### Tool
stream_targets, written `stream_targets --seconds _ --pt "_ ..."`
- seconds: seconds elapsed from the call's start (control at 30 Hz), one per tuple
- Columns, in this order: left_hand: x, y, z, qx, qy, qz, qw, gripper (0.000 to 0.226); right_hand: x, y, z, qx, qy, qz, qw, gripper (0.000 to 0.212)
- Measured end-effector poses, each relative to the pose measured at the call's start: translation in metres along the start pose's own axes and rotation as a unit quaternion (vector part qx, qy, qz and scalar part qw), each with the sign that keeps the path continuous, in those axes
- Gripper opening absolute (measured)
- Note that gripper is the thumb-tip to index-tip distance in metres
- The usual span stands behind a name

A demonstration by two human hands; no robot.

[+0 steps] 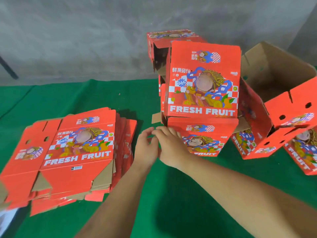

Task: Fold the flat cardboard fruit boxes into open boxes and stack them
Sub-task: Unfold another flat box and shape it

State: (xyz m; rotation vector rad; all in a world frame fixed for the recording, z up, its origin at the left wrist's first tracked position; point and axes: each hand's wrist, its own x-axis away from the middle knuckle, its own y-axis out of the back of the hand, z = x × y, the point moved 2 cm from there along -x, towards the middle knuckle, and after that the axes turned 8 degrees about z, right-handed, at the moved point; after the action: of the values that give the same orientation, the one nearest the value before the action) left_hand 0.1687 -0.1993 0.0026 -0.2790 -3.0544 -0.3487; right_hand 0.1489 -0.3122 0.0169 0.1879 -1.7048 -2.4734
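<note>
A pile of flat red "FRESH FRUIT" boxes (75, 152) lies on the green table at the left. Folded boxes stand in a rough stack (203, 83) at the centre right, with one box (202, 140) at its foot. More folded boxes lean at the right, one open with its brown inside showing (277, 78). My left hand (145, 148) and my right hand (169, 146) meet over the table between the flat pile and the stack. Their fingers are relaxed and hold nothing. My right hand sits just in front of the lowest box.
The green cloth table (171, 194) runs toward me between my arms. A grey wall (85, 40) stands behind the table. A dark rod (7, 67) leans at the far left. Something white (6, 219) shows at the lower left corner.
</note>
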Motion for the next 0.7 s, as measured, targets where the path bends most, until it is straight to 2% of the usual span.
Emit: stream_targets --seconds 0.07,0.13,0.27,0.33,0.4,0.47,0.53,0.6,0.63,0.7 --pt "0.007 0.015 0.010 0.005 0.033 -0.034 0.999 0.044 -0.010 -0.019 0.015 -0.107 -0.015 0.053 0.993 0.060" --pt "0.021 0.035 0.023 0.044 0.072 -0.065 0.994 0.043 -0.015 -0.044 0.041 -0.239 -0.049 0.122 0.962 0.053" --pt "0.055 0.095 0.057 0.052 0.138 -0.156 0.977 0.040 -0.014 -0.100 0.105 -0.397 -0.112 0.197 0.890 0.021" --pt "0.064 0.126 0.072 -0.045 0.184 -0.205 0.960 0.042 -0.010 -0.121 0.128 -0.451 -0.148 0.208 0.855 0.019" --pt "0.075 0.148 0.090 -0.171 0.238 -0.224 0.930 0.045 -0.005 -0.136 0.142 -0.465 -0.188 0.217 0.838 0.020" --pt "0.085 0.160 0.107 -0.285 0.236 -0.161 0.915 0.038 -0.008 -0.143 0.152 -0.472 -0.214 0.216 0.827 0.016" --pt "0.089 0.169 0.117 -0.398 0.188 -0.062 0.895 0.030 -0.015 -0.144 0.158 -0.522 -0.262 0.217 0.782 0.013" --pt "0.095 0.178 0.118 -0.426 0.157 -0.011 0.891 0.029 -0.014 -0.144 0.162 -0.573 -0.319 0.230 0.719 0.013" --pt "0.098 0.180 0.118 -0.427 0.144 -0.003 0.893 0.034 -0.013 -0.145 0.162 -0.581 -0.342 0.228 0.703 0.018" --pt "0.101 0.177 0.112 -0.442 0.100 -0.003 0.892 0.044 -0.008 -0.145 0.156 -0.587 -0.369 0.198 0.693 0.024"
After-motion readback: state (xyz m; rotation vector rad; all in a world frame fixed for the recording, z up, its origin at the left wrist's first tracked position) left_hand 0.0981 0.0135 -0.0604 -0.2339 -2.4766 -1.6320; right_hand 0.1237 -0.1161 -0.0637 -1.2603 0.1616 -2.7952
